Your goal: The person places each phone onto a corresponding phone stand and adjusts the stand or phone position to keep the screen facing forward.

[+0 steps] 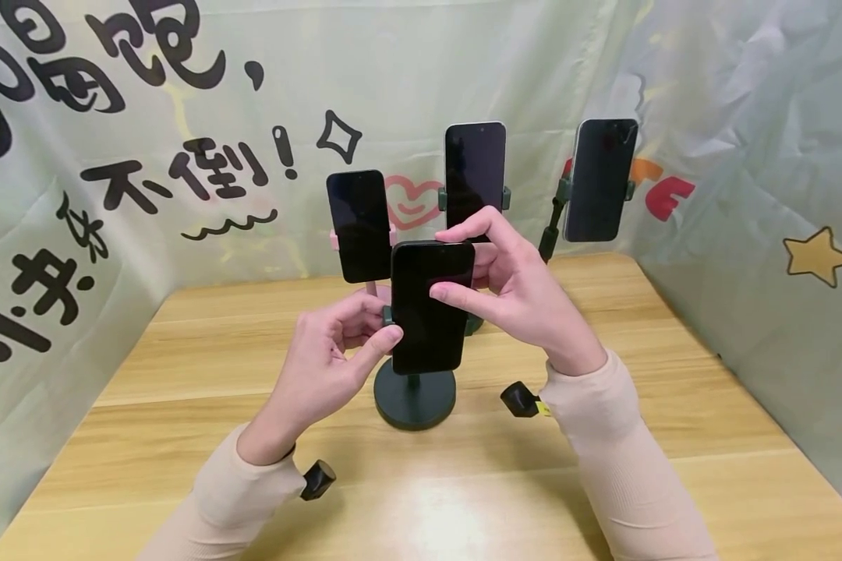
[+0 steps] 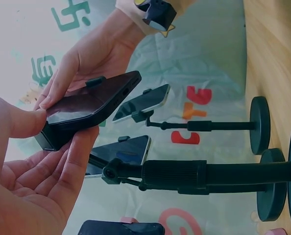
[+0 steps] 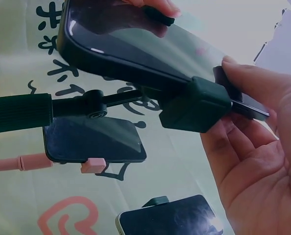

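A black smartphone point(image 1: 426, 343) stands upright, screen towards me, in the dark green clamp point(image 3: 197, 105) of a phone stand point(image 1: 414, 405). My left hand point(image 1: 330, 351) holds the phone's left side where the clamp grips it. Its thumb lies at the front edge, and its other fingers go behind, as the left wrist view shows. My right hand point(image 1: 526, 288) grips the upper right part of the phone. The right thumb rests over the screen, the index finger reaches the top edge, and the remaining fingers are partly hidden behind.
Behind are a phone in a pink stand point(image 1: 361, 226) and two more phones, a middle one point(image 1: 474, 164) and a right one point(image 1: 601, 179), in dark green stands. All stand on a wooden table point(image 1: 217, 351). A printed cloth point(image 1: 365, 62) hangs around the back and sides.
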Demonstrator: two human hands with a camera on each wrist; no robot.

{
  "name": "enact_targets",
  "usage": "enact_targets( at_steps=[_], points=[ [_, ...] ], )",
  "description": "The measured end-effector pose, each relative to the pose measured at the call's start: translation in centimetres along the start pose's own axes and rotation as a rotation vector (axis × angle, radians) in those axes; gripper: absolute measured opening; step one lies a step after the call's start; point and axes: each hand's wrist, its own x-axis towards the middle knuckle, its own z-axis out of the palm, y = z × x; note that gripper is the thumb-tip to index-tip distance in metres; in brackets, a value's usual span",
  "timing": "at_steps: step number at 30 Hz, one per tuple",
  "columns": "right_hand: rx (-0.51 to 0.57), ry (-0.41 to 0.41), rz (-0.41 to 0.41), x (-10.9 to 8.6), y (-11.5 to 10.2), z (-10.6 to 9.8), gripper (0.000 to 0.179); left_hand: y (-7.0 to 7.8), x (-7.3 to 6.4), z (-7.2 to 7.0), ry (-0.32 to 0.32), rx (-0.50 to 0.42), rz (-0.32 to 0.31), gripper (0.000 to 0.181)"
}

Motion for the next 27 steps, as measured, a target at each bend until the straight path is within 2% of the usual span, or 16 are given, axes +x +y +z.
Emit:
enact_targets(
  at_steps=[10, 15, 22, 24, 27],
  points=[
    [0.001, -0.001, -0.003, -0.1, -0.1, 0.1, 0.05, -0.1, 0.0, -0.1, -0.016, -0.029, -0.013, 0.011],
    [-0.003, -0.005, 0.012, 0.0, 0.0, 0.1, 0.05, -0.1, 0.1, -0.3, -0.034, -0.013, -0.045, 0.012],
    [-0.001, -0.053, 0.023, 0.0, 0.6, -0.7, 0.049, -0.3, 0.2, -0.7, -0.07, -0.01, -0.042, 0.008],
    [0.007, -0.068, 0.005, 0.0, 0.8, -1.2, 0.041, -0.3, 0.2, -0.8, -0.08, -0.009, -0.045, 0.007],
    [0.018, -0.052, -0.025, 0.0, 1.1, -2.2, 0.028, -0.4, 0.4, -1.1, -0.079, -0.046, -0.096, 0.009]
  ],
)
